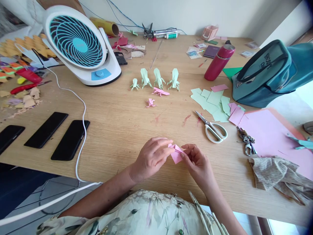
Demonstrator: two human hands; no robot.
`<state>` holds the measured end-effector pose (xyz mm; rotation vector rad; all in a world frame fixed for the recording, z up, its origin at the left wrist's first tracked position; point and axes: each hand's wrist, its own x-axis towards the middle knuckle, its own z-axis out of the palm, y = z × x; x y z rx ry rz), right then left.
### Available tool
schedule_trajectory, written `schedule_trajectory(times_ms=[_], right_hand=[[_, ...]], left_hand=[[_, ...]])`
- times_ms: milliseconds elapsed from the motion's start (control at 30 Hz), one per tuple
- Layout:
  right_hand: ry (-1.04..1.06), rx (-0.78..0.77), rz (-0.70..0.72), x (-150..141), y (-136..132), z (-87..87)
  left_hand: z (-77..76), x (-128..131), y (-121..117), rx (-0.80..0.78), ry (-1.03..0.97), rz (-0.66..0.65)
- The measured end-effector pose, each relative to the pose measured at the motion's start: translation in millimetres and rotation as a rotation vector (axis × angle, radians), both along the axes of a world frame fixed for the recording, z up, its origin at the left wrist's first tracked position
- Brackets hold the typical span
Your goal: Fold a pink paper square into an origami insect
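Observation:
A small folded piece of pink paper (176, 156) is held between both hands just above the table's front part. My left hand (153, 156) grips its left edge with the fingertips. At its right edge, the thumb and forefinger of my right hand (198, 161) pinch the paper. Beyond the hands stand several pale green origami figures (158, 78) in a row. In front of them lie a pink long-bodied origami figure (160, 92) and a smaller pink origami figure (151, 103). White-handled scissors (215, 131) rest to the right, blades partly apart.
Three dark phones (69, 140) and a white cable (83, 120) lie left, below a fan (80, 45). On the right are green paper pieces (207, 101), a red bottle (219, 62), keys (247, 142), a teal bag (261, 78), pink sheets (266, 130) and a crumpled cloth (276, 173).

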<state>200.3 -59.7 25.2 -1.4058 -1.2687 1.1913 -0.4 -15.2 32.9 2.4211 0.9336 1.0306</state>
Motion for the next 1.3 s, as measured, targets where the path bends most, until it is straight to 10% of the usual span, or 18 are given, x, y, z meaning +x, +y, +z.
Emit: schedule_trajectory(times_ms=[233, 533, 867, 1300], right_hand=[[0.174, -0.026, 0.009, -1.1, 2.1, -0.5], [-0.428, 0.085, 0.189, 15.6, -14.7, 1.1], [-0.701, 0.478, 0.371, 24.1, -13.6, -10.9], [-0.659, 0.47, 0.318, 17.7, -12.1, -14.6]], left_hand=[[-2.7, 4.8, 0.7, 0.145, 0.163, -0.193], [-11.5, 11.2, 8.2, -0.105, 0.209, -0.287], [-18.7, 8.3, 2.8, -0.066, 0.271, -0.262], [-18.2, 9.3, 1.8, 0.101, 0.315, -0.18]])
